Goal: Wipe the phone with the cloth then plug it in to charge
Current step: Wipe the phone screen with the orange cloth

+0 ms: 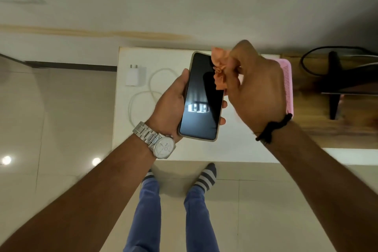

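Note:
My left hand (169,104) grips a black phone (201,106) in a beige case, screen up, above the white table (235,149). Its fingertips curl round the phone's right edge. My right hand (255,88) pinches a crumpled orange cloth (219,69), which lies against the upper right part of the screen. On the table to the left lie a white charger plug (136,75) and a coiled white cable (143,96), partly hidden behind my left hand.
A pink perforated basket (288,80) sits on the table behind my right hand. To the right stands a wooden surface (319,127) with a black stand (335,84) and black cables (306,63). Tiled floor and my socked feet are below.

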